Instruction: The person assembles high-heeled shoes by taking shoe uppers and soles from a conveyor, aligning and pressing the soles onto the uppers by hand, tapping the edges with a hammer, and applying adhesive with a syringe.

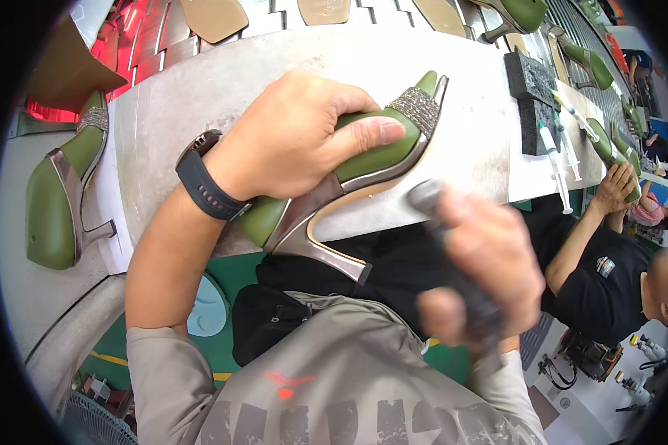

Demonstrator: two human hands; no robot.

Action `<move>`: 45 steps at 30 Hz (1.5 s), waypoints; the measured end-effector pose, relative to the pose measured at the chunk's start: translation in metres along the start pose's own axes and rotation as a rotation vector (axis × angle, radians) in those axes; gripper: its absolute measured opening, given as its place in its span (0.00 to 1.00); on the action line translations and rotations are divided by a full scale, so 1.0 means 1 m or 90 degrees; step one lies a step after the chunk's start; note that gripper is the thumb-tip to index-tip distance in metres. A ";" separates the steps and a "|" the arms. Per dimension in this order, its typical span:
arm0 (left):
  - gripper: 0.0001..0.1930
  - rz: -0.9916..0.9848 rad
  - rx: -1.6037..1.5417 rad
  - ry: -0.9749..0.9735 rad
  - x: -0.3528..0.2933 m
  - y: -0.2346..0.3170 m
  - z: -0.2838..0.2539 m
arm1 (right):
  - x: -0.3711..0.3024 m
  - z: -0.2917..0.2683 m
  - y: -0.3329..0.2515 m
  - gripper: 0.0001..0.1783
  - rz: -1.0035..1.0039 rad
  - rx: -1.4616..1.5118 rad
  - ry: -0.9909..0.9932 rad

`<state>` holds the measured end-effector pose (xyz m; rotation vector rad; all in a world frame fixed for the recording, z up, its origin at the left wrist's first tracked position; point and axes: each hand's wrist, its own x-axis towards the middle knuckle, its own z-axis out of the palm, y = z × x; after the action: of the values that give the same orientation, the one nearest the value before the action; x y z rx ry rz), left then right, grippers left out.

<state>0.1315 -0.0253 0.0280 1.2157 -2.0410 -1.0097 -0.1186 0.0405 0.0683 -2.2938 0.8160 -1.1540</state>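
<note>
My left hand [304,137], with a dark watch on its wrist, is wrapped over a green high-heeled shoe [382,156]. The shoe lies on its side on the pale worktop [178,111], its glittery band up and to the right. Its metallic brown heel points down past the worktop's near edge. Lower right of the shoe, my right hand [490,259] is closed around a dark hammer-like tool [425,196] with a rounded grey end. Motion smears the hand and tool, so the tool's exact kind is unclear. A gap separates its end from the shoe.
Another green heeled shoe [56,200] rests at the left. Black blocks [529,100] and syringes [554,167] are at the right of the worktop. Beyond it runs a metal conveyor [267,18] with tan sole-shaped pieces. A co-worker [601,278] handles a green shoe at the right.
</note>
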 end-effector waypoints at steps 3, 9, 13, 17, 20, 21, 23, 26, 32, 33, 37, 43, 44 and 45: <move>0.17 -0.011 -0.013 -0.021 0.010 0.005 0.003 | -0.003 0.049 0.000 0.19 -0.010 -0.059 -0.012; 0.28 -0.038 0.099 -0.072 0.029 0.027 0.000 | 0.000 0.022 0.005 0.17 0.264 0.176 0.003; 0.36 0.053 0.177 0.119 0.015 0.057 -0.005 | 0.003 -0.018 -0.004 0.18 0.173 0.172 0.132; 0.55 0.234 -0.035 0.180 -0.020 0.111 -0.014 | 0.004 -0.037 -0.020 0.22 0.117 0.357 0.198; 0.47 0.255 -0.068 0.163 -0.030 0.118 0.010 | 0.014 -0.050 -0.039 0.29 0.128 0.260 0.138; 0.43 0.275 -0.083 0.189 -0.028 0.117 0.014 | 0.015 -0.055 -0.045 0.34 0.155 0.127 0.101; 0.43 0.265 -0.064 0.195 -0.028 0.120 0.016 | 0.007 -0.069 -0.053 0.35 0.080 0.143 0.103; 0.42 0.255 -0.037 0.196 -0.026 0.123 0.021 | 0.003 -0.082 -0.055 0.36 -0.118 0.268 0.085; 0.40 0.277 0.000 0.213 -0.025 0.124 0.036 | 0.031 -0.101 -0.059 0.32 -0.024 0.213 -0.087; 0.40 0.277 -0.003 0.214 -0.025 0.124 0.035 | 0.033 -0.102 -0.059 0.32 0.001 0.224 -0.096; 0.38 0.338 -0.002 0.206 -0.026 0.122 0.040 | 0.037 -0.099 -0.084 0.35 0.310 0.218 0.033; 0.32 0.410 0.037 0.271 -0.034 0.116 0.059 | 0.031 -0.081 -0.053 0.33 0.091 0.411 0.031; 0.31 0.428 0.056 0.297 -0.036 0.116 0.064 | 0.032 -0.090 -0.056 0.33 0.093 0.411 0.033; 0.31 0.449 0.053 0.277 -0.040 0.113 0.064 | 0.038 -0.103 -0.064 0.31 0.112 0.367 -0.087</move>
<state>0.0458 0.0655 0.0813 0.5848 -1.9318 -0.2938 -0.1658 0.0489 0.1862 -1.7639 0.5299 -0.9830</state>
